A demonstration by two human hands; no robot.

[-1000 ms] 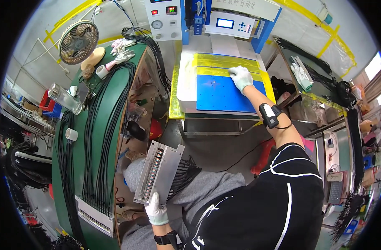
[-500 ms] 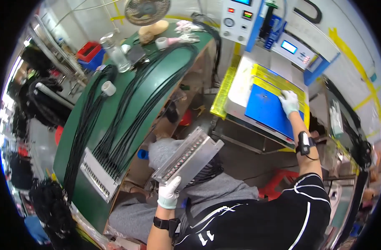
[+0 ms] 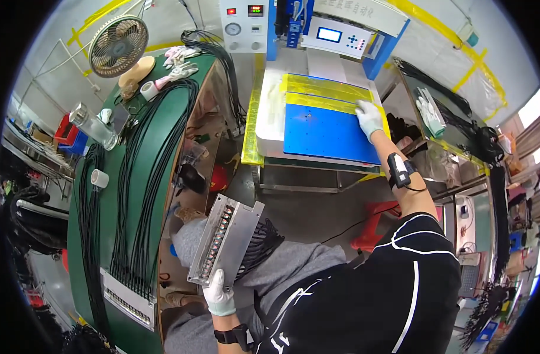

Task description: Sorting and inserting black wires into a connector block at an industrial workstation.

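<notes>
My gloved left hand grips the lower end of a silver metal cable fixture, which is tilted above my lap. A row of round cable ends shows along the fixture, and a bundle of black cables hangs from its right side. Off to the right, my gloved right hand lies with fingers stretched out on the right edge of a blue plate. That plate is on the white bed of a benchtop machine, with yellow tape across its far part.
On the green table at left are long black cables, a second fixture, tape rolls, a glass bottle and a fan. A red stool stands under my right arm. A right-hand bench holds spare gloves.
My view has turned right, bringing the machine nearer the middle. The fixture in my left hand now stands more upright. My right hand remains at the blue plate's right edge.
</notes>
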